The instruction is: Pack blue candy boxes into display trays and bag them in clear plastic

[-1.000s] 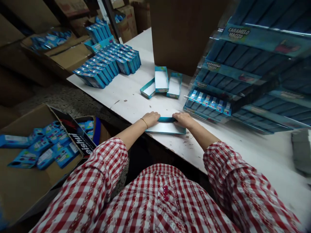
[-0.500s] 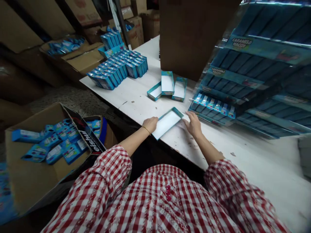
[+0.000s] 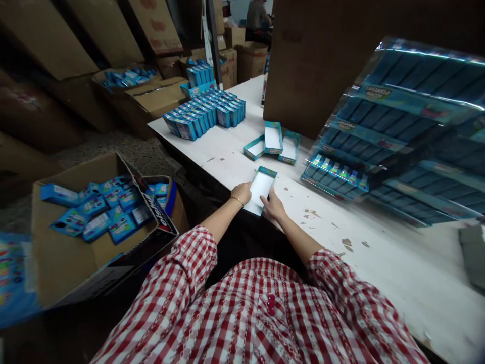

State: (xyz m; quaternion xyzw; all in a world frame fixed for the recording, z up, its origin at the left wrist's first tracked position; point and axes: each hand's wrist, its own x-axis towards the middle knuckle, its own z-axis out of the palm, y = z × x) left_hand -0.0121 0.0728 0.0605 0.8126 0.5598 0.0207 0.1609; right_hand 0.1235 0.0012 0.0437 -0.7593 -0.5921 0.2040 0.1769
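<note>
Round swings the tray (image 3: pixel 259 192), slantwise half a second ago and now with its long side running up the frame, and the right hand (image 3: pixel 273 205) has come in from beyond its far corner to the right wall. It's at the middle of the frame, right at the near edge of the table (image 3: pixel 326 227), open side up, white inside showing. Left hand (image 3: pixel 241 193) has it, fingers curled tight on the left wall, bracelet (image 3: pixel 237 201) at the wrist. Right hand is half open, thumb out over the tray, fingers along the right wall; whether it grips can't be made out.

Just above, three trays (image 3: pixel 273 137) sit bunched, the middle one overlapping its neighbours, a big brown box (image 3: pixel 303 65) behind them. Upper left of centre, blue packs (image 3: pixel 204 114) stand in close rows on the table. Over on the right, filled trays (image 3: pixel 379 116) rise in a slanting stack, blurred at the edges. Lower left, an open carton (image 3: pixel 49 263) holds loose packs (image 3: pixel 98 207). Top of the frame, a person (image 3: pixel 258 20) in the background.
</note>
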